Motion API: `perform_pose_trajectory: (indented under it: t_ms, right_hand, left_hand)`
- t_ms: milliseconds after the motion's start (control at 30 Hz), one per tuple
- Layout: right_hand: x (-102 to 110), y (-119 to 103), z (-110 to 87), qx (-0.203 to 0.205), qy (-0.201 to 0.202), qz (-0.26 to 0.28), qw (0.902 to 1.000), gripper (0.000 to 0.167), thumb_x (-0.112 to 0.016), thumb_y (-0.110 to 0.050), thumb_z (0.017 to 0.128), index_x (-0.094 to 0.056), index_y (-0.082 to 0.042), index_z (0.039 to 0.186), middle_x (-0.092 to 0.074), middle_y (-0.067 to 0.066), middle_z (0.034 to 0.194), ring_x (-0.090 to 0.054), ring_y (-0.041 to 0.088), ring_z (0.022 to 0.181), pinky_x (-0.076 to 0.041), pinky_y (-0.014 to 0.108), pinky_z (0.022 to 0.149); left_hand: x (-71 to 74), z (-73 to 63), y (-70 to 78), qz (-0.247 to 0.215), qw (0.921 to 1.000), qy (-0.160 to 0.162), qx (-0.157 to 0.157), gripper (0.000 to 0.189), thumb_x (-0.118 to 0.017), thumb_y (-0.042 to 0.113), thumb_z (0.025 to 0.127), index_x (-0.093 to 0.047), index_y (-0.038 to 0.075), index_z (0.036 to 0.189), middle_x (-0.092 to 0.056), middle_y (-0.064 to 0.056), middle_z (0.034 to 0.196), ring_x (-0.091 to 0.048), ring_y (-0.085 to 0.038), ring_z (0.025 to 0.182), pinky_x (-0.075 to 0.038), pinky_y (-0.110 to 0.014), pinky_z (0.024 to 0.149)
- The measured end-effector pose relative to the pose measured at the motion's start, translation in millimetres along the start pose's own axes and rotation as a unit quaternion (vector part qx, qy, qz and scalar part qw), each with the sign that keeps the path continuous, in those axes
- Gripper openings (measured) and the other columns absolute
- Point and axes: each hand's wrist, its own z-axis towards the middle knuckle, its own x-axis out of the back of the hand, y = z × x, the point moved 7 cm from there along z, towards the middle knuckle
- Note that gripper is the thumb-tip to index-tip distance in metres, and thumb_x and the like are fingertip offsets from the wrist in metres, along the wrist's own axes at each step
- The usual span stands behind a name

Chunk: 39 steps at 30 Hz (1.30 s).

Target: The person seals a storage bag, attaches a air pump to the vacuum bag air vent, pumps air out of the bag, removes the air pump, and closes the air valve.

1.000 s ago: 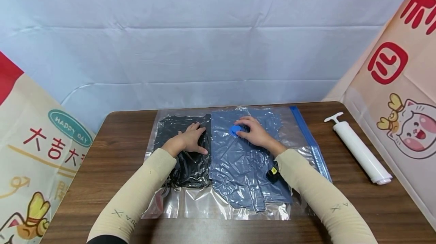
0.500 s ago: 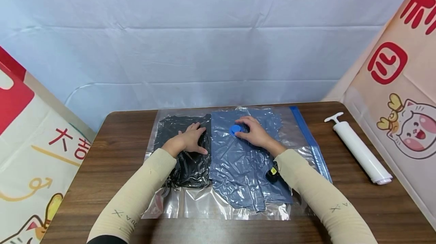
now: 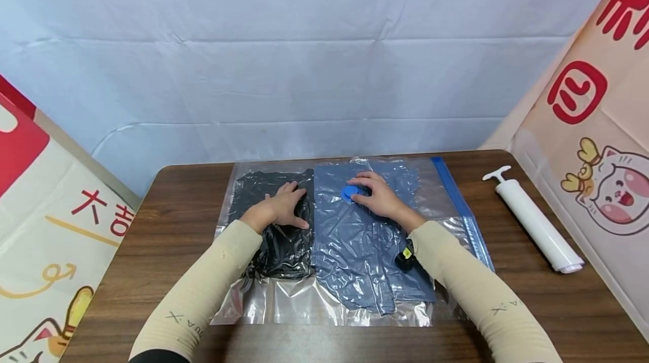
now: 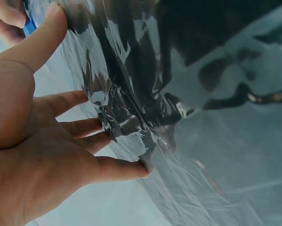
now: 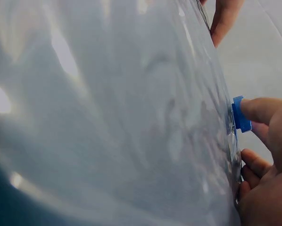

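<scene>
A clear vacuum storage bag [image 3: 284,302] lies flat on the table, with folded black clothing [image 3: 290,256] in its left half and blue clothing [image 3: 350,256] in its right half. My left hand [image 3: 280,206] rests with spread fingers on the plastic over the black clothing. In the left wrist view, its fingertips [image 4: 143,168] touch the wrinkled film. My right hand [image 3: 382,198] pinches the round blue valve cap [image 3: 349,193] between thumb and fingers. The right wrist view shows the cap [image 5: 241,114] edge-on at the bag's surface, with the other fingers bent beside it.
A white hand pump [image 3: 538,225] with a T-handle lies at the table's right side. The bag's blue zip strip [image 3: 451,188] runs along its right edge. A black piece with a yellow mark [image 3: 405,259] sits by my right wrist. Printed banners [image 3: 583,126] flank the table.
Both hands stay in place; the right fingers shift only slightly at the valve cap. The left banner has swung, so its printing sits differently than one second ago.
</scene>
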Motion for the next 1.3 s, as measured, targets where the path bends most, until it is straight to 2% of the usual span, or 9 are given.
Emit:
perform_pose_trajectory:
  t_ms: [167, 433, 633, 767, 900, 1000, 1100, 1167, 1300]
  right_hand:
    - [0.9, -0.7, 1.1, -0.006, 0.003, -0.006, 1.0000, 0.038, -0.074, -0.018, 0.096, -0.066, -0.003, 0.130, -0.046, 0.022, 0.148, -0.038, 0.044, 0.139, -0.032, 0.061, 0.114]
    - [0.9, -0.9, 2.8, -0.006, -0.004, -0.002, 1.0000, 0.042, -0.071, -0.015, 0.098, -0.063, -0.004, 0.138, -0.043, 0.022, 0.150, -0.035, 0.044, 0.140, -0.032, 0.062, 0.112]
    - [1.4, -3.0, 3.0, 0.000, 0.019, -0.012, 0.9998, 0.036, -0.076, -0.018, 0.094, -0.067, 0.000, 0.124, -0.049, 0.024, 0.143, -0.040, 0.046, 0.135, -0.033, 0.060, 0.112]
    - [0.5, -2.1, 2.7, -0.002, 0.018, -0.014, 0.9997, 0.045, -0.077, -0.019, 0.093, -0.063, -0.001, 0.132, -0.048, 0.023, 0.143, -0.040, 0.045, 0.135, -0.034, 0.060, 0.111]
    - [0.6, -0.9, 2.0, -0.004, 0.002, 0.004, 1.0000, 0.044, -0.073, -0.014, 0.096, -0.063, -0.003, 0.137, -0.043, 0.023, 0.148, -0.036, 0.044, 0.139, -0.033, 0.062, 0.112]
    - [1.2, -1.3, 1.8, -0.004, 0.002, 0.009, 1.0000, 0.036, -0.073, -0.014, 0.096, -0.067, -0.001, 0.129, -0.044, 0.023, 0.148, -0.036, 0.044, 0.139, -0.031, 0.061, 0.113]
    - [1.3, -2.0, 2.0, -0.005, 0.011, 0.003, 0.9999, 0.036, -0.077, -0.018, 0.094, -0.066, 0.001, 0.121, -0.047, 0.024, 0.145, -0.039, 0.045, 0.137, -0.033, 0.059, 0.113]
    - [1.2, -1.4, 2.2, -0.009, 0.013, 0.001, 0.9999, 0.040, -0.078, -0.020, 0.093, -0.064, 0.001, 0.123, -0.048, 0.023, 0.145, -0.039, 0.044, 0.138, -0.033, 0.059, 0.113]
    - [-0.3, 1.0, 2.0, -0.015, 0.002, -0.001, 0.9999, 0.050, -0.076, -0.019, 0.094, -0.060, -0.004, 0.139, -0.044, 0.021, 0.149, -0.036, 0.043, 0.140, -0.033, 0.061, 0.112]
  left_hand:
    - [0.3, 0.3, -0.3, 0.002, 1.0000, -0.001, 0.002, 0.095, -0.076, 0.045, 0.091, -0.024, 0.011, 0.163, -0.005, -0.017, 0.170, -0.002, -0.035, 0.156, -0.014, -0.074, 0.115]
    - [1.1, 1.8, -1.3, 0.003, 1.0000, -0.002, 0.003, 0.096, -0.076, 0.045, 0.091, -0.023, 0.012, 0.163, -0.004, -0.017, 0.170, -0.002, -0.036, 0.156, -0.013, -0.074, 0.115]
    - [0.4, 1.4, -1.2, 0.001, 1.0000, 0.000, 0.002, 0.095, -0.076, 0.044, 0.091, -0.023, 0.011, 0.163, -0.005, -0.017, 0.170, -0.002, -0.036, 0.156, -0.014, -0.074, 0.115]
    - [-0.6, 1.0, -1.0, -0.002, 1.0000, 0.001, 0.003, 0.095, -0.076, 0.044, 0.091, -0.023, 0.012, 0.163, -0.005, -0.017, 0.170, -0.002, -0.036, 0.156, -0.013, -0.074, 0.115]
    - [-1.4, 1.9, -0.9, 0.000, 1.0000, 0.001, 0.005, 0.095, -0.076, 0.045, 0.091, -0.023, 0.012, 0.163, -0.005, -0.016, 0.170, -0.002, -0.035, 0.156, -0.013, -0.074, 0.115]
    - [-1.7, 2.5, -0.7, 0.001, 1.0000, 0.001, 0.005, 0.096, -0.076, 0.046, 0.091, -0.023, 0.013, 0.163, -0.005, -0.016, 0.170, -0.002, -0.035, 0.156, -0.013, -0.074, 0.115]
    - [-1.6, 1.8, -0.3, 0.002, 1.0000, 0.001, 0.005, 0.096, -0.076, 0.046, 0.090, -0.023, 0.013, 0.163, -0.005, -0.016, 0.170, -0.002, -0.035, 0.156, -0.013, -0.073, 0.115]
    - [-1.2, 1.1, 0.0, 0.003, 1.0000, 0.001, 0.006, 0.096, -0.077, 0.046, 0.090, -0.023, 0.013, 0.163, -0.004, -0.016, 0.170, -0.002, -0.034, 0.156, -0.013, -0.073, 0.116]
    - [0.2, -0.7, 0.6, 0.000, 1.0000, -0.001, 0.008, 0.096, -0.077, 0.045, 0.090, -0.024, 0.012, 0.163, -0.004, -0.016, 0.170, -0.002, -0.035, 0.156, -0.013, -0.073, 0.116]
